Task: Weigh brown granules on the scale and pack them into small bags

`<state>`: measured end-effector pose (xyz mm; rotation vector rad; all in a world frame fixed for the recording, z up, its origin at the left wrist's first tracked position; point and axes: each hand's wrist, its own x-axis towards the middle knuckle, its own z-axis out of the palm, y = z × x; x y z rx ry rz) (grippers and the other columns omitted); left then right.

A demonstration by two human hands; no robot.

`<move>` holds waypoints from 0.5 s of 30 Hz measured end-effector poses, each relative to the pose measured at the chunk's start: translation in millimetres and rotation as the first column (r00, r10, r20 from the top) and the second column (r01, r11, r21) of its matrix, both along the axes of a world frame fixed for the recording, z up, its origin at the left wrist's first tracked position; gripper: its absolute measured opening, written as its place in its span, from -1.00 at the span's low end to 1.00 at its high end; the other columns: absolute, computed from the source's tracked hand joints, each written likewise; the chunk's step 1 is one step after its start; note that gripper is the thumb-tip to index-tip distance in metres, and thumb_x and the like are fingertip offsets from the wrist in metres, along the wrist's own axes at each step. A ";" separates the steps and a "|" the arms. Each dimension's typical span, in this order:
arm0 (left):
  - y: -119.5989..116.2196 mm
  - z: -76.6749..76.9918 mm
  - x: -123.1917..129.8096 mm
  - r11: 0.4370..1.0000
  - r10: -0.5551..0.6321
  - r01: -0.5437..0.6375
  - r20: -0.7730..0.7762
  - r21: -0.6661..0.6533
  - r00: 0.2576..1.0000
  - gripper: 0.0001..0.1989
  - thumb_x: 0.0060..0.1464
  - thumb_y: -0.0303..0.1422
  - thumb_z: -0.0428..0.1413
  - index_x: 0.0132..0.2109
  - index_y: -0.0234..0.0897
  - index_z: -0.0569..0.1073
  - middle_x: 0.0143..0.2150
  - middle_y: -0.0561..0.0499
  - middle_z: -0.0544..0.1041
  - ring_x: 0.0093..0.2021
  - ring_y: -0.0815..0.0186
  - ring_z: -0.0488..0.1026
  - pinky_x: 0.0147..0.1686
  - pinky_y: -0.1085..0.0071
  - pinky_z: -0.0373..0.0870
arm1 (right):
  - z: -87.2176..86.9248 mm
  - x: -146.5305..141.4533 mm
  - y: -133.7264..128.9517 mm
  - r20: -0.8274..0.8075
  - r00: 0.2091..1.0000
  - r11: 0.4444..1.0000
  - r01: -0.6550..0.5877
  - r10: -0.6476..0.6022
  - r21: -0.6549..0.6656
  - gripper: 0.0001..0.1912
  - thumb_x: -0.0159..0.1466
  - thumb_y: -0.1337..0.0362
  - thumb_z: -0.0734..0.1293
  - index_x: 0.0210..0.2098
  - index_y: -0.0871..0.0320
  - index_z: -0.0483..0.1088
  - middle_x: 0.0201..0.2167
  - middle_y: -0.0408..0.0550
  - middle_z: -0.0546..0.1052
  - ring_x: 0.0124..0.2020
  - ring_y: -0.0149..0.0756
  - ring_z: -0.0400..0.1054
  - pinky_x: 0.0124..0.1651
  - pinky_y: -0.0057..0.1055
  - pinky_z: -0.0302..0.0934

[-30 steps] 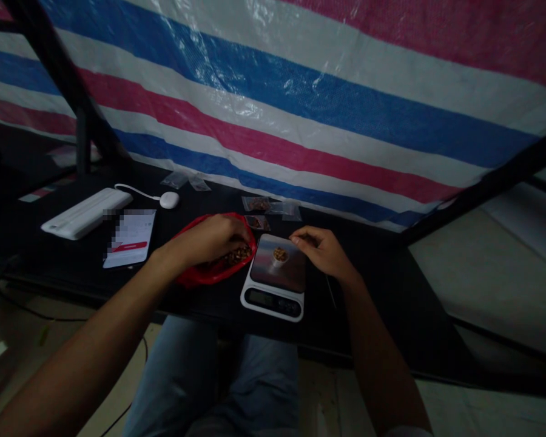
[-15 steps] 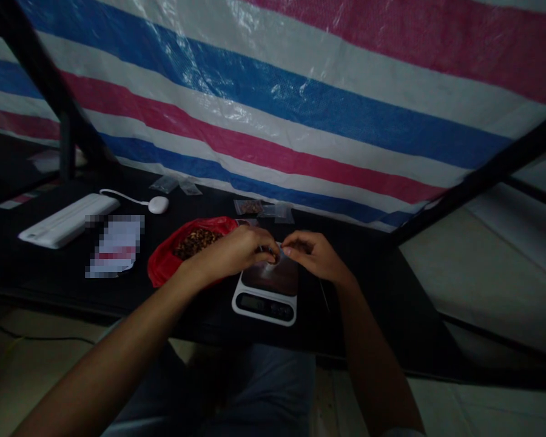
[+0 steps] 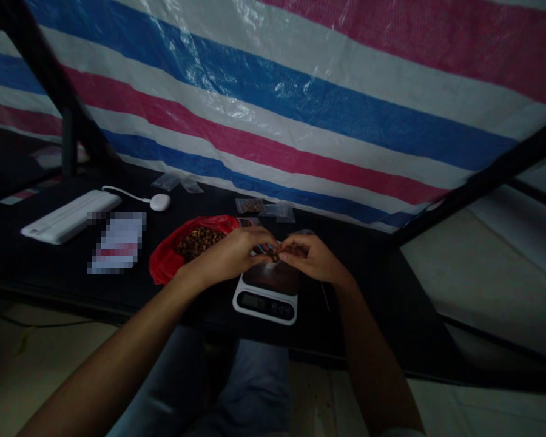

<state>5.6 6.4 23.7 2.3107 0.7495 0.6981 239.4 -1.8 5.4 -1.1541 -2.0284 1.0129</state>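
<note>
A small clear packet (image 3: 275,254) appears to be pinched between the fingertips of the left hand (image 3: 225,258) and the right hand (image 3: 312,260), and is held just above the back of a kitchen scale (image 3: 264,303). Both grips are pressed closed, so most of the packet is hidden. Its long axis seems to lie sideways between the hands, but this cannot be told for certain. A firm, level pinch is best kept over the scale. A red plastic bag (image 3: 161,267) of brown pieces (image 3: 195,243) lies just beside the left hand.
</note>
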 end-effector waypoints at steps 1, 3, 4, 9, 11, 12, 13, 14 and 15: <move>-0.2 -0.2 -0.7 1.000 0.000 0.000 0.005 -0.007 1.000 -0.81 0.22 -0.47 0.19 -0.02 -0.28 0.59 -0.03 -0.08 0.63 0.00 0.24 0.56 0.06 0.35 0.41 | -0.6 0.2 0.3 -0.005 1.000 1.000 0.000 0.000 0.000 -0.84 0.25 0.18 0.41 -0.27 0.16 0.54 -0.38 -0.11 0.57 -0.40 -0.36 0.39 -0.36 -0.44 0.20; -1.1 -0.7 -1.2 0.999 0.006 -0.006 0.011 -0.033 1.000 -0.81 0.24 -0.47 0.18 -0.02 -0.28 0.59 -0.05 -0.08 0.64 -0.02 0.24 0.57 0.04 0.35 0.43 | -1.9 0.3 0.9 -0.017 1.000 1.000 0.004 -0.004 0.001 -0.83 0.26 0.17 0.40 -0.29 0.15 0.54 -0.38 -0.11 0.58 -0.40 -0.35 0.40 -0.35 -0.43 0.21; -1.7 -1.0 -1.0 0.999 0.013 -0.013 0.012 -0.047 1.000 -0.81 0.25 -0.47 0.17 -0.02 -0.28 0.59 -0.06 -0.08 0.65 -0.04 0.25 0.58 0.03 0.35 0.43 | -2.5 0.3 1.2 -0.022 1.000 1.000 0.005 -0.005 0.001 -0.82 0.27 0.16 0.40 -0.30 0.15 0.54 -0.38 -0.10 0.58 -0.39 -0.35 0.40 -0.34 -0.43 0.22; -4.2 -0.5 -2.6 0.999 0.039 -0.039 0.013 -0.036 0.999 -0.78 0.27 -0.45 0.11 0.00 -0.25 0.59 -0.03 -0.05 0.66 0.00 0.25 0.57 0.06 0.35 0.43 | -1.4 1.1 1.4 0.009 1.000 1.000 0.011 -0.012 0.028 -0.82 0.28 0.17 0.38 -0.31 0.14 0.55 -0.42 -0.12 0.56 -0.41 -0.35 0.39 -0.33 -0.42 0.21; -2.5 2.8 -10.7 0.996 0.084 -0.084 0.007 0.003 0.996 -0.77 0.29 -0.40 0.09 0.02 -0.25 0.58 0.01 -0.06 0.64 0.01 0.24 0.56 0.07 0.36 0.43 | 0.1 2.1 1.1 0.019 0.999 0.997 0.047 -0.048 0.057 -0.82 0.28 0.17 0.38 -0.30 0.15 0.55 -0.45 -0.13 0.54 -0.43 -0.35 0.36 -0.35 -0.42 0.19; -0.6 4.8 -17.1 0.993 0.115 -0.115 -0.008 0.022 0.993 -0.77 0.30 -0.38 0.08 0.01 -0.24 0.58 0.01 -0.05 0.64 0.00 0.25 0.56 0.05 0.37 0.43 | 0.8 2.7 1.1 0.017 0.998 0.996 0.066 -0.068 0.067 -0.81 0.28 0.17 0.38 -0.31 0.16 0.55 -0.45 -0.13 0.53 -0.44 -0.36 0.35 -0.36 -0.42 0.18; 1.9 6.8 -24.7 0.989 0.145 -0.144 -0.041 0.039 0.989 -0.77 0.30 -0.37 0.07 -0.01 -0.24 0.59 -0.01 -0.04 0.64 -0.03 0.26 0.57 0.03 0.38 0.44 | 1.2 3.1 1.1 0.011 0.996 0.994 0.084 -0.085 0.075 -0.81 0.27 0.17 0.38 -0.32 0.16 0.54 -0.46 -0.12 0.53 -0.44 -0.35 0.34 -0.37 -0.42 0.18; 5.0 8.2 -33.1 0.985 0.172 -0.168 -0.088 0.051 0.981 -0.77 0.29 -0.37 0.06 -0.04 -0.24 0.60 -0.04 -0.03 0.65 -0.07 0.27 0.58 0.00 0.40 0.45 | 1.5 3.4 1.2 0.006 0.995 0.992 0.097 -0.097 0.080 -0.81 0.27 0.17 0.37 -0.32 0.16 0.54 -0.46 -0.12 0.53 -0.44 -0.35 0.34 -0.37 -0.42 0.17; 8.5 8.7 -41.5 0.982 0.187 -0.179 -0.146 0.060 0.971 -0.77 0.28 -0.38 0.06 -0.09 -0.22 0.62 -0.08 -0.01 0.66 -0.12 0.27 0.58 -0.04 0.42 0.45 | 1.7 3.5 1.4 0.003 0.994 0.991 0.105 -0.106 0.084 -0.81 0.27 0.17 0.37 -0.33 0.17 0.54 -0.46 -0.11 0.53 -0.44 -0.34 0.34 -0.38 -0.42 0.18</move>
